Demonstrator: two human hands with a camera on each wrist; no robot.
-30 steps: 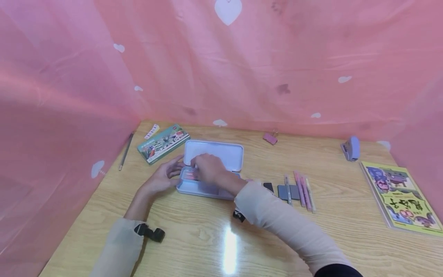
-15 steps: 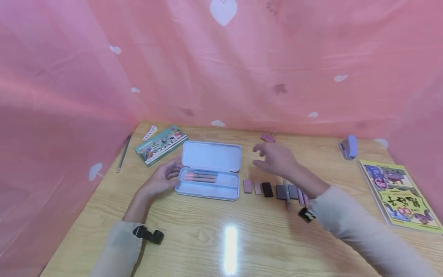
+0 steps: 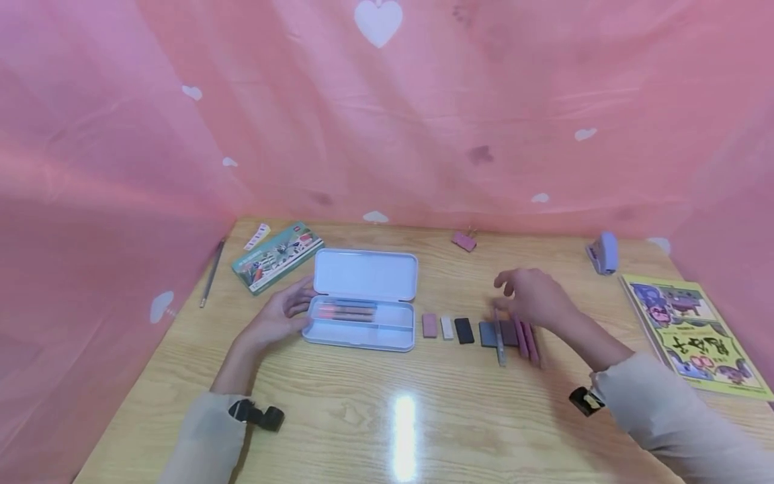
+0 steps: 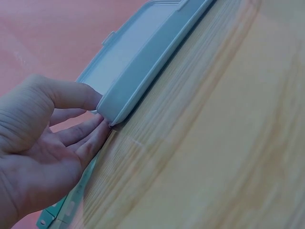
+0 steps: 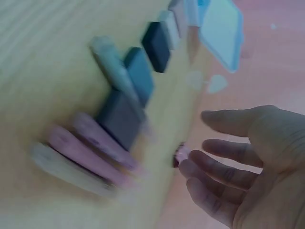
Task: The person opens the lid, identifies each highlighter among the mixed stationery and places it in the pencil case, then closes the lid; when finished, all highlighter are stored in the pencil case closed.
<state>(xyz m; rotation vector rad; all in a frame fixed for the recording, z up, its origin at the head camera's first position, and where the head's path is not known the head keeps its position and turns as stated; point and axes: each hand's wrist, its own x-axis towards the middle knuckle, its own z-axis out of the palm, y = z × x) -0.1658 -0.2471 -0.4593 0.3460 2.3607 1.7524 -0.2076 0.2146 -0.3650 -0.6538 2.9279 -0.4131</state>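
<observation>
Pencil case: pale-blue, rectangular, hard-looking pencil case [image 3: 396,338], lid laid back toward the far edge, on the bench [image 3: 338,417] left of its middle.
Case contents: slim pens with pinkish ends [image 3: 347,311], lying side by side in the left part of the rear compartment; exact count unclear.
Left hand: left hand [image 3: 278,317] touches the left end of the case, thumb apart from loosely bent fingers.
Right hand: right hand [image 3: 540,299] hangs above the loose pens, fingers spaced and slightly bent, holding nothing; right wrist view shows it clear of them.
Loose pens: two pink-purple, stick-shaped pens [image 5: 88,155] and one pale, stick-shaped pen [image 5: 71,171], side by side toward the bench's right edge; a slim grey pen [image 3: 500,343] lies across two flat, dark blue-grey blocks [image 3: 487,335].
Block row: pink, white and black small rectangular blocks [image 3: 464,331], between case and grey pen.
Handling, judged: pens light, stiff, smooth, liable to roll; pinch at mid-barrel. Case light, rigid, likely to slide if knocked; steady by its end wall, sparing the hinge.
</observation>
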